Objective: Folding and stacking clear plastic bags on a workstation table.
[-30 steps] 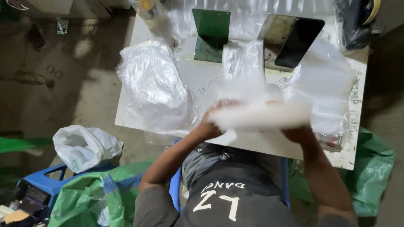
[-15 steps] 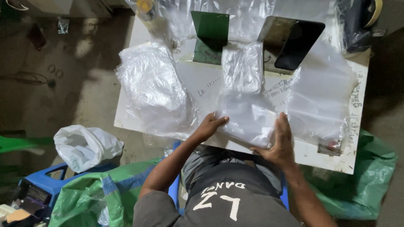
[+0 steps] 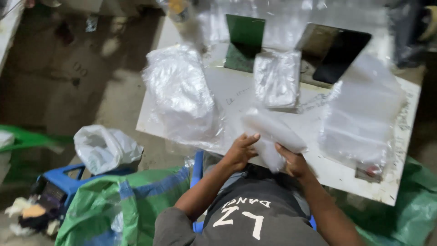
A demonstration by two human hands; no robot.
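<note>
My left hand and my right hand both grip a clear plastic bag, folded over and blurred, lifted at the near edge of the white table. A small stack of folded clear bags lies just beyond it in the middle. A bulky pile of clear bags rests to the left of my hands, and a flat spread of clear bags lies to the right.
A green metal stand and a dark one stand at the table's back. A white sack sits on a blue stool at lower left, beside a green woven sack. Green sacking hangs at right.
The bag was held up flat, then pressed on the table under both hands; now it is folded and lifted off the table between my hands. The camera has shifted right.
</note>
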